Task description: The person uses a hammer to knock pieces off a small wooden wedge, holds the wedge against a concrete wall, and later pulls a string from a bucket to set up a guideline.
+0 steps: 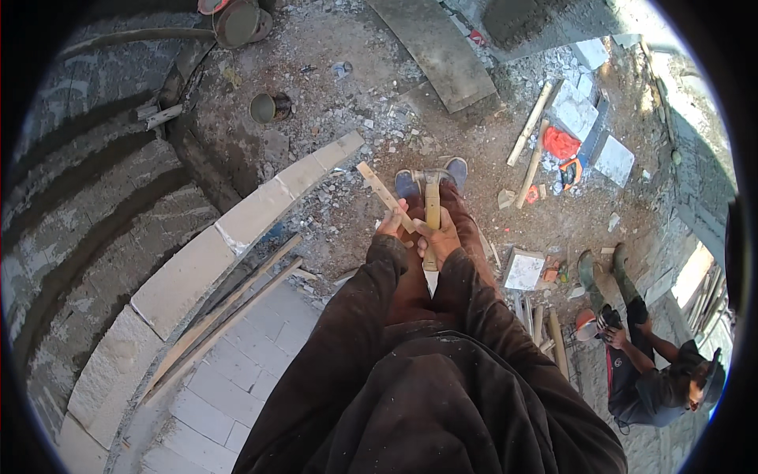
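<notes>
My left hand (392,222) is closed around the lower end of a short, thin wooden strip (377,183) that slants up and to the left. My right hand (440,235) grips a hammer (432,207) by its pale wooden handle, with the metal head at the far end, above my shoes. Both hands are close together in front of my thighs, and the strip's lower end lies right beside the hammer handle. The fingertips of my right hand are partly hidden by the handle.
A curved low wall of pale blocks (257,212) runs along my left, with long wooden poles (229,314) beside it. Rubble covers the ground ahead. A bucket (263,108), a large board (442,59) and a red bag (560,143) lie beyond. At right sits another person (663,387).
</notes>
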### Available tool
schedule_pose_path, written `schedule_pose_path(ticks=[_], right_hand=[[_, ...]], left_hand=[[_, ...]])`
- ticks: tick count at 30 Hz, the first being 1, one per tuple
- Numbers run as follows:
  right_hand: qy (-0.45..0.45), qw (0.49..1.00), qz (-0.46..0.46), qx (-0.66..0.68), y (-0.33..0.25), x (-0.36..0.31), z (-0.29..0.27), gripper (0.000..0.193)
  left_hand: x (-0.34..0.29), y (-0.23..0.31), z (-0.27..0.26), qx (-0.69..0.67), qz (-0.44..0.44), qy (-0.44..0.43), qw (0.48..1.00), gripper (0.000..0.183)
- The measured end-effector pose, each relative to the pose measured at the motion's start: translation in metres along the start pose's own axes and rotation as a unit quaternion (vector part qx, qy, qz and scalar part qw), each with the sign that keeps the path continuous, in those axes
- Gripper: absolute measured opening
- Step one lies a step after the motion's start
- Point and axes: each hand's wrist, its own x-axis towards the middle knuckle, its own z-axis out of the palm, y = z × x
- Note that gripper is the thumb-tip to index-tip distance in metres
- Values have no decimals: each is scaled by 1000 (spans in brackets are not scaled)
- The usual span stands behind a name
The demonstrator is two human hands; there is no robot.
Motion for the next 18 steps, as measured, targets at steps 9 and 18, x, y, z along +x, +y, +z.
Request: schedule_pose_path(ticks=[9, 18], right_hand=[[3, 999, -28, 18, 5, 97, -25, 53], [38, 998, -23, 33, 19, 233, -56, 57]], left_hand=[[67, 27, 1, 91, -44, 72, 992, 61], [237, 190, -77, 290, 94, 231, 924, 70]])
